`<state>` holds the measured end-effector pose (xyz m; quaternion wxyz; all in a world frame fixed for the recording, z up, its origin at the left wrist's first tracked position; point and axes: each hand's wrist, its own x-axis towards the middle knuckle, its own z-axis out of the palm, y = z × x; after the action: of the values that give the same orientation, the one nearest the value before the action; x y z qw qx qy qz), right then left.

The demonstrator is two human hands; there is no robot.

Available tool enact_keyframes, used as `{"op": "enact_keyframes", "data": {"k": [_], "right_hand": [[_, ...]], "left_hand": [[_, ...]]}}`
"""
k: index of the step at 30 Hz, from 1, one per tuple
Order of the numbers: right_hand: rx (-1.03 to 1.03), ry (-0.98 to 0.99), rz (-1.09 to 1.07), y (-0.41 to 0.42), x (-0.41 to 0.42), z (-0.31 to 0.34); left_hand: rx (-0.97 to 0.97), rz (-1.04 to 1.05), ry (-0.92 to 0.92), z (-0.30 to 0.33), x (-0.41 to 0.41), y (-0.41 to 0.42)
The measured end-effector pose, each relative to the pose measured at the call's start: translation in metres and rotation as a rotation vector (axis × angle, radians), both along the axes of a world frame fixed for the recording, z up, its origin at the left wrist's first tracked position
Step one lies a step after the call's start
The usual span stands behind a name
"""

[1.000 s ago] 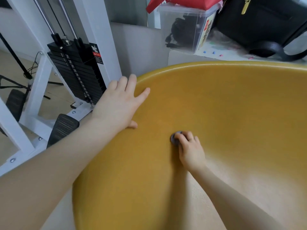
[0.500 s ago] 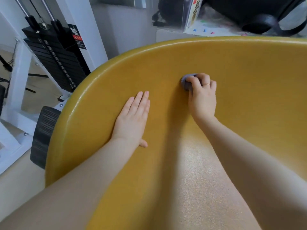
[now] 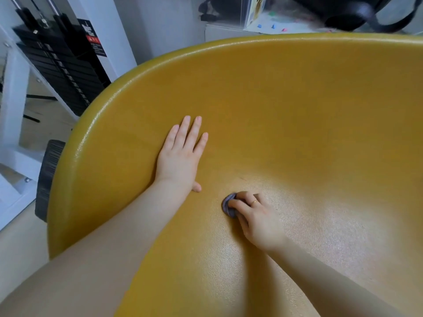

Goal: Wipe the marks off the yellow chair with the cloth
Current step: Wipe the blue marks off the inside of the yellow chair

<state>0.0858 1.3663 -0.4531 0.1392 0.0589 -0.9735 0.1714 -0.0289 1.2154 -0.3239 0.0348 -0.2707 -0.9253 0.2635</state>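
One yellow chair (image 3: pixel 297 115) with a glossy pebbled shell, one small bunched grey-purple cloth (image 3: pixel 229 205) low in the seat hollow, right hand (image 3: pixel 256 219) clenched on it, left hand (image 3: pixel 180 156) flat, fingers spread, near the left rim.

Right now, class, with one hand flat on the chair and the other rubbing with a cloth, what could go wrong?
1. The cloth is bunched small under the right hand, so bare fingertips may rub the chair instead.
2. A faint reddish mark lies just above the cloth; short strokes could miss it.
3. The left hand lies flat on the glossy, sloping shell and might slip if leaned on.
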Motion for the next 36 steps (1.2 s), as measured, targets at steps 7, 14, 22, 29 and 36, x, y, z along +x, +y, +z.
{"op": "enact_keyframes", "data": {"k": [7, 14, 22, 29, 36], "right_hand": [[-0.097, 0.082, -0.472, 0.047, -0.054, 0.033], [-0.188, -0.089, -0.450, 0.041, -0.051, 0.038], [-0.225, -0.329, -0.088, -0.012, 0.016, 0.019], [0.099, -0.341, -0.125, 0.032, 0.050, 0.014], [0.117, -0.288, -0.521, 0.101, 0.024, 0.018]], "left_hand": [[-0.026, 0.042, 0.001, -0.003, 0.001, 0.005], [-0.014, 0.077, 0.014, -0.006, 0.003, 0.009], [0.005, 0.154, 0.003, -0.006, 0.014, 0.018], [0.289, 0.277, -0.211, -0.050, 0.095, 0.024], [0.116, 0.217, -0.246, -0.069, 0.132, 0.015]]}}
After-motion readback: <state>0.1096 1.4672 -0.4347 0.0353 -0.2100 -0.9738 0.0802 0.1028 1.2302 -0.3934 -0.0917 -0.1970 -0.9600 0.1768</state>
